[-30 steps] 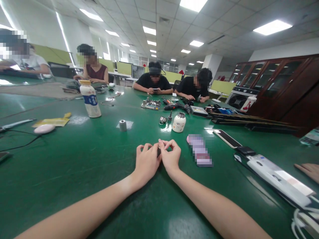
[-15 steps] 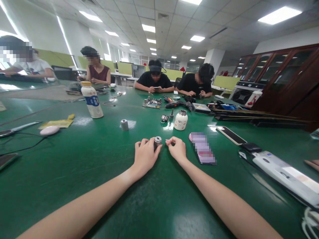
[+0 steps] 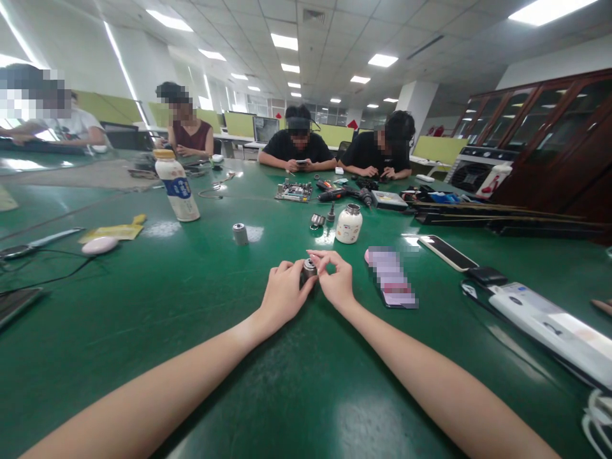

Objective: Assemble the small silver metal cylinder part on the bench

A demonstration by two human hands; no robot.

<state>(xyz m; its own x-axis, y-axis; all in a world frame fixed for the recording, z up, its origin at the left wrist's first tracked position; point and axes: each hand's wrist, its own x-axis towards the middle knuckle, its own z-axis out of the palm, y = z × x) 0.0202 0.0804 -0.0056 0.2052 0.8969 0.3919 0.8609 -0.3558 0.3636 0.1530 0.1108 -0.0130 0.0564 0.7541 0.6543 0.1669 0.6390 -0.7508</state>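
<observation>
A small silver metal cylinder (image 3: 310,268), much like a motor can, stands upright on the green table in front of me. My left hand (image 3: 285,290) is wrapped round its left side, thumb at the near side and fingers behind. At its top, my right hand (image 3: 336,279) has thumb and index finger bent together over the rim; anything between those fingertips is too small to make out. Further off to the left stands a second metal cylinder (image 3: 240,234). Behind my right hand is a cream round bottle (image 3: 349,224) without a cap.
A pink-purple phone (image 3: 392,277) lies to the right, with a white phone (image 3: 448,253) and a power strip (image 3: 554,325) beyond. Further back are a drink bottle (image 3: 176,188), a circuit board (image 3: 293,192) and a power drill (image 3: 354,193). Several people sit around the table.
My right hand has moved left onto the cylinder's top, its fingers now over the rim. My left hand keeps its hold. The view has shifted slightly.
</observation>
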